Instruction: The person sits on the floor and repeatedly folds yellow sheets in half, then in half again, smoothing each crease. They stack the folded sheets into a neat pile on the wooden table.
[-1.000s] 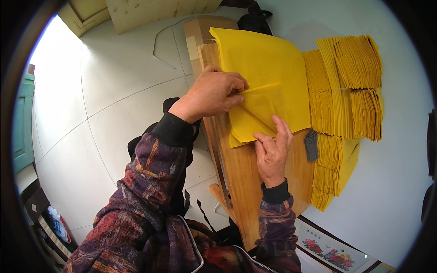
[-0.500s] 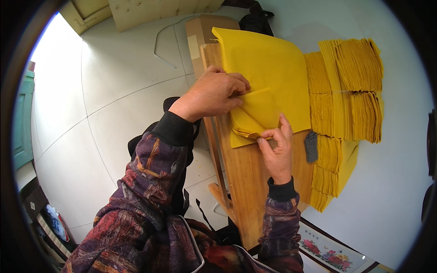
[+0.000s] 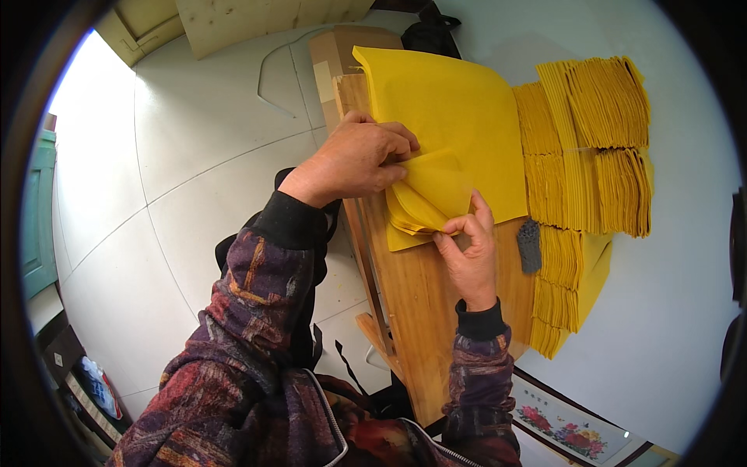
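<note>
A stack of large yellow sheets (image 3: 451, 97) lies on the wooden table; whether they are paper or cloth I cannot tell. On its near part sits a smaller folded bundle of yellow sheets (image 3: 411, 208). Its top yellow sheet (image 3: 443, 173) is thin and slightly lifted, fanned off the layers beneath. My left hand (image 3: 358, 158) has its fingers curled closed on that sheet's left edge. With thumb and forefinger, my right hand (image 3: 470, 253) pinches the sheet's near corner; its other fingers are raised.
Bundled stacks of folded yellow sheets (image 3: 611, 105) stand along the wall at the right. A dark grey knitted piece (image 3: 529, 245) lies on the wooden table (image 3: 432, 311) beside them. Behind the table is a cardboard box (image 3: 342, 47). Tiled floor (image 3: 210, 156) extends to the left.
The top sheet stands slightly more lifted, bowing up between my hands. Both hands keep their holds. The whole view has shifted a little.
</note>
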`<state>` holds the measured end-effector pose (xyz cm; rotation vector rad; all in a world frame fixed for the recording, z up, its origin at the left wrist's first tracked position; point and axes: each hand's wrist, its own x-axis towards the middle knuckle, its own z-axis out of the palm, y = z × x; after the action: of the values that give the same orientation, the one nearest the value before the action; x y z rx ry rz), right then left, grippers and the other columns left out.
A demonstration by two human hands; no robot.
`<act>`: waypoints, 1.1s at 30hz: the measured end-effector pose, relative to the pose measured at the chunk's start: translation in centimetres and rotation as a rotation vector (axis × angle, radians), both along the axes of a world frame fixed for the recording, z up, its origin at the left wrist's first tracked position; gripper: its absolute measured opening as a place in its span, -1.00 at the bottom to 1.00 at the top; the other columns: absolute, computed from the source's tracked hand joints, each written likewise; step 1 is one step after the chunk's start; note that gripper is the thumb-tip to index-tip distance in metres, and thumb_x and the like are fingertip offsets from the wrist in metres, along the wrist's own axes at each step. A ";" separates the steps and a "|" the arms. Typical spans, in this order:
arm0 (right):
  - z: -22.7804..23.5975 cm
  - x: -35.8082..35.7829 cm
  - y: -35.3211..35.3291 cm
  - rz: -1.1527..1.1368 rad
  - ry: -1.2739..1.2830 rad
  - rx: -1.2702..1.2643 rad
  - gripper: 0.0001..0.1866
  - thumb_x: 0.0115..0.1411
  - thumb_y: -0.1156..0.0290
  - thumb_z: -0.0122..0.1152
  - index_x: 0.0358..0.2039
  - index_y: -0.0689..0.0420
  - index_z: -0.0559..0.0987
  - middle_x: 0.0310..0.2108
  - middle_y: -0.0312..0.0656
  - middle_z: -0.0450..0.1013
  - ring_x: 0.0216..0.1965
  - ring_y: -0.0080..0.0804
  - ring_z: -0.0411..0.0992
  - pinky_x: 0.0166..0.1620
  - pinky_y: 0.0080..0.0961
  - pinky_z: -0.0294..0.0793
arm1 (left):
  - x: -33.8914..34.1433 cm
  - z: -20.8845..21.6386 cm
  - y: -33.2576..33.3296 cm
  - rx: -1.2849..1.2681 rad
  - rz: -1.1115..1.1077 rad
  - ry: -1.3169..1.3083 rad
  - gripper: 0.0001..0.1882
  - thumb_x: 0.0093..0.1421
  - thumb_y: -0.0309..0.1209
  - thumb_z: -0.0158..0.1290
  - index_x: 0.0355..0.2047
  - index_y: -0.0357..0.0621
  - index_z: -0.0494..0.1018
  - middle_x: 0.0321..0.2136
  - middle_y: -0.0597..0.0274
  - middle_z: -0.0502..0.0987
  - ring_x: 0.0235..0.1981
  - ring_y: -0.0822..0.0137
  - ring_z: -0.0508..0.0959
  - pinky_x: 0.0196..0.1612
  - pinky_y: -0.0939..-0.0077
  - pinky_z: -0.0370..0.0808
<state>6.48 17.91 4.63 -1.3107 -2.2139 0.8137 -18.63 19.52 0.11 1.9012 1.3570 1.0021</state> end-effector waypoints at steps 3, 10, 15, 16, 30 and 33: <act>-0.2 0.1 0.2 0.001 -0.007 0.008 -0.82 -0.01 0.63 0.34 -0.45 0.13 0.49 0.25 0.07 0.21 0.24 -0.03 0.21 0.20 -0.31 0.24 | -0.1 0.0 0.0 0.005 -0.012 -0.009 -0.87 0.08 -0.43 0.14 -0.37 -0.21 0.57 -0.10 0.29 0.60 -0.17 0.31 0.55 0.13 0.36 0.21; -0.5 0.2 0.3 -0.003 0.045 -0.023 -0.80 -0.02 0.63 0.35 -0.48 0.13 0.47 0.27 0.04 0.21 0.25 -0.06 0.22 0.24 -0.27 0.19 | -0.2 -0.2 0.0 0.008 -0.023 -0.024 -0.87 0.09 -0.42 0.13 -0.37 -0.21 0.56 -0.09 0.28 0.59 -0.16 0.31 0.54 0.14 0.37 0.20; -0.4 0.3 0.5 -0.013 0.044 -0.068 -0.80 -0.02 0.64 0.34 -0.48 0.13 0.47 0.27 0.04 0.21 0.25 -0.07 0.22 0.23 -0.28 0.20 | -0.4 -0.1 -0.1 -0.013 -0.044 -0.047 -0.85 0.03 -0.46 0.07 -0.39 -0.21 0.56 -0.08 0.26 0.59 -0.15 0.29 0.53 0.16 0.38 0.19; -0.4 0.3 0.5 -0.015 0.044 -0.070 -0.80 -0.02 0.63 0.34 -0.48 0.13 0.47 0.28 0.04 0.20 0.25 -0.07 0.22 0.23 -0.29 0.20 | -0.5 0.0 0.0 -0.028 -0.059 -0.048 -0.84 0.00 -0.47 0.05 -0.39 -0.21 0.56 -0.07 0.25 0.59 -0.13 0.28 0.52 0.17 0.37 0.19; -0.1 0.1 0.5 -0.008 0.071 -0.050 -0.80 -0.01 0.66 0.33 -0.49 0.18 0.45 0.27 0.01 0.19 -0.01 -0.30 0.37 -0.02 -0.43 0.38 | -1.0 0.1 -0.1 -0.039 -0.121 -0.037 -0.78 -0.11 -0.51 0.08 -0.37 -0.11 0.51 0.04 0.28 0.52 0.03 0.20 0.42 0.24 0.37 0.14; 0.0 0.0 0.5 -0.018 0.078 -0.066 -0.80 -0.01 0.66 0.34 -0.49 0.18 0.45 0.27 -0.01 0.20 -0.04 -0.32 0.37 -0.04 -0.44 0.39 | -0.9 0.0 -0.1 -0.020 -0.113 -0.020 -0.81 -0.07 -0.49 0.13 -0.37 -0.09 0.50 0.03 0.29 0.52 0.02 0.22 0.43 0.23 0.36 0.14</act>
<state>6.45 18.39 4.64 -1.3055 -2.1283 0.9222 -19.49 19.44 0.09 1.9255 1.2287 0.9461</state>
